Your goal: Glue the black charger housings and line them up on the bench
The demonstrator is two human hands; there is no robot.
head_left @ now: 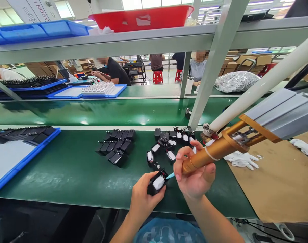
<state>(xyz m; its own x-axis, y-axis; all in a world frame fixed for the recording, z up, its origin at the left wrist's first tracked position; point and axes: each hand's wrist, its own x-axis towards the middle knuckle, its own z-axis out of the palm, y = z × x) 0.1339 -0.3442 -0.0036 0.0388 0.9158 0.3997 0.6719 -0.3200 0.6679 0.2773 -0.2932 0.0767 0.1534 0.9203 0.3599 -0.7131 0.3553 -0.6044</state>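
Observation:
My left hand (145, 197) is closed around a small black plastic housing (152, 189) with a white part inside, its open side facing up. My right hand (194, 172) grips a gold-coloured dispenser (204, 158) with a grey motor body behind it. Its thin blue nozzle (170, 176) points at the housing's upper right edge, by some red wires; whether it touches is hard to tell. Just beyond my hands lie several open black housings (171, 155) with white parts inside. Farther left stand rows of closed-looking black housings (116, 145) on the green mat.
A blue-rimmed tray (49, 143) of black housings lies at left. White gloves (241, 158) rest by brown cardboard (270, 189) at right. A slanted metal post (214, 60) and white pole (255, 86) rise near the dispenser. People sit beyond the green conveyor (113, 111).

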